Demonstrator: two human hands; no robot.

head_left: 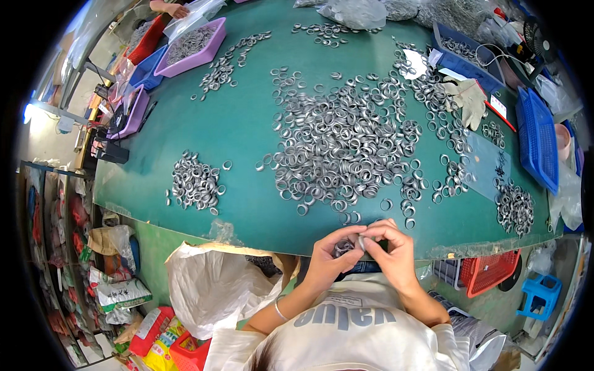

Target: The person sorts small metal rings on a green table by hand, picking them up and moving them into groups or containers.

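At the table's near edge, my left hand (325, 260) is curled round several grey metal rings (342, 248). My right hand (397, 248) meets it, thumb and fingers pinching one ring (361, 243) at the fingertips of both hands. Part of that ring is covered by the fingers. Just beyond my hands spreads a large heap of the same grey rings (346, 142) on the green tabletop (247, 130). A smaller pile of rings (195, 180) lies to the left, and another ring pile (515, 209) sits at the right edge.
An open white sack (210, 290) hangs below the table's near edge. Purple bins (192, 52) line the far left, where another person's hand (178, 10) shows. On the right are a glove (470, 102), a blue basket (537, 139) and a small fan (539, 38). A red basket (490, 273) stands lower right.
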